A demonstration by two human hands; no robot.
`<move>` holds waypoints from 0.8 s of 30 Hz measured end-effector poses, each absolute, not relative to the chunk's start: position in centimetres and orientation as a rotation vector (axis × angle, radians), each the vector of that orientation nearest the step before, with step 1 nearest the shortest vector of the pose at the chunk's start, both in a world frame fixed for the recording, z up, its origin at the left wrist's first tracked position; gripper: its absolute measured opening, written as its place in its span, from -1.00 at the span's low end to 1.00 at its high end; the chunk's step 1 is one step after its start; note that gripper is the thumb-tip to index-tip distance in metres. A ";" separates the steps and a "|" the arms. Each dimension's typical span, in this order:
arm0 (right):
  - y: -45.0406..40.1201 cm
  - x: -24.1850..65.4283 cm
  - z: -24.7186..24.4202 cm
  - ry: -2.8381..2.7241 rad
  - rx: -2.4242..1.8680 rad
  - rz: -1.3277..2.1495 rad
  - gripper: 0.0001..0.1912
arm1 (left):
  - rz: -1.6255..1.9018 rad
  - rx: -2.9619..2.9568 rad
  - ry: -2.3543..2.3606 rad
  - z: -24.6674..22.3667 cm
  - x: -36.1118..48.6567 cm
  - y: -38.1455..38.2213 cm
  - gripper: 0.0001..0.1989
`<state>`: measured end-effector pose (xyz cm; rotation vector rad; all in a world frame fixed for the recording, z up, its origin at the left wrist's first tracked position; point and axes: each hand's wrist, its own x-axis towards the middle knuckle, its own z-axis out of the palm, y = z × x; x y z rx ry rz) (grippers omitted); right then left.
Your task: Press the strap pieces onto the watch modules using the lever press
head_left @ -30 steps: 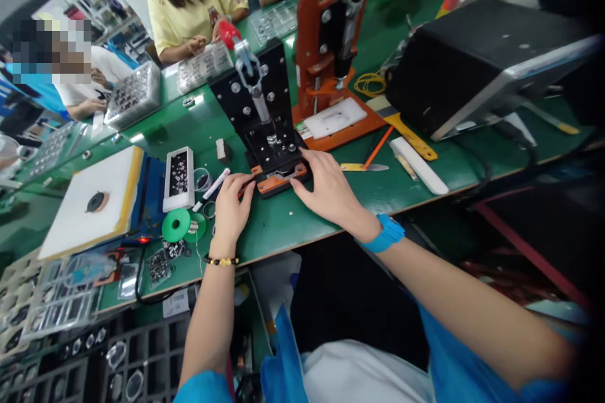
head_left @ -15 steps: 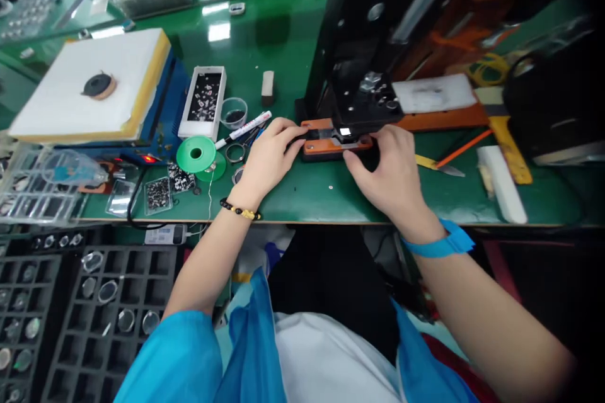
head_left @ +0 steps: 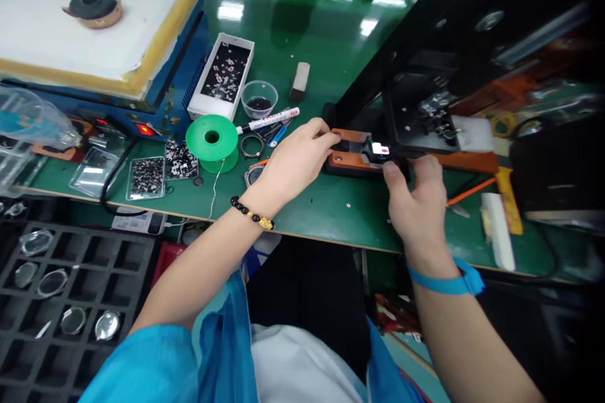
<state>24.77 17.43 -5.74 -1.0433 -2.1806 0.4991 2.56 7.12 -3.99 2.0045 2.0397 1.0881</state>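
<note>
Nearest me, at 8 o'clock, sat a black tray (head_left: pixel 89 264) of clear lenses (head_left: pixel 51 282). My left grip (head_left: pixel 293 164) lay curled over the end of the orange fixture (head_left: pixel 347 154) at 12 o'clock, and the fingertips (head_left: pixel 388 167) of my right grip (head_left: pixel 416 201) met its near edge; I could not tell whether either was clamping. The fixture sat on the green surface (head_left: pixel 321 214) beneath a black press (head_left: pixel 425 75) at 1 o'clock, with a green spool (head_left: pixel 211 137) at 10 o'clock.

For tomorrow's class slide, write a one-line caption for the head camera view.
Head camera view: the left hand and right hand hold an orange fixture beneath a black press on a green workbench.
</note>
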 end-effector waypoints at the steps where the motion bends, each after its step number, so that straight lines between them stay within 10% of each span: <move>1: 17.4 24.7 -5.7 -2.180 -1.034 0.495 -0.56 | 1.077 1.997 2.042 -4.0 2.6 7.1 -0.75; 24: 17.6 24.2 -5.7 -2.184 -1.063 0.453 -0.53 | 1.174 1.928 1.988 -3.3 2.4 7.0 -0.81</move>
